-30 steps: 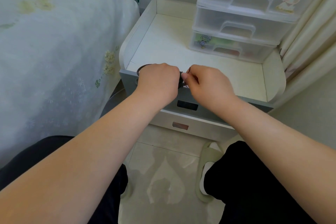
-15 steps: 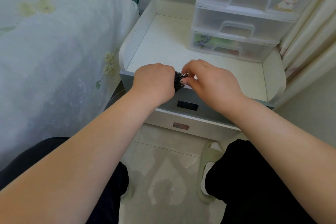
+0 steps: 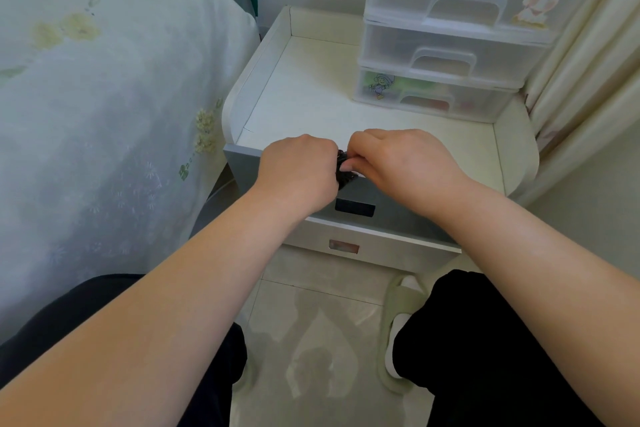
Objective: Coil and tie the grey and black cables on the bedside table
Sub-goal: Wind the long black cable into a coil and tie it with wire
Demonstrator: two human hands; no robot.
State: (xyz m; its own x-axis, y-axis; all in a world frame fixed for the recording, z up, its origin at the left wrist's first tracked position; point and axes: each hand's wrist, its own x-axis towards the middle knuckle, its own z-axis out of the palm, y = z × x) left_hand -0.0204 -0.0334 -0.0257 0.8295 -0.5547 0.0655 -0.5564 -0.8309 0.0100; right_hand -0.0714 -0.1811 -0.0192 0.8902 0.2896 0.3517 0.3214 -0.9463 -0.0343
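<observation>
At the front edge of the bedside table (image 3: 311, 107), the left hand (image 3: 299, 173) grips the bundled black cable (image 3: 343, 173) with curled fingers while the right hand (image 3: 401, 163) pinches its top.

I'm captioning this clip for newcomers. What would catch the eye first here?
Two bare hands meet at the front edge of the white bedside table: the left hand and right hand both grip a small bundle of black cable. Behind them, at the table's back right, stands a translucent three-drawer plastic organiser with cartoon stickers.
</observation>
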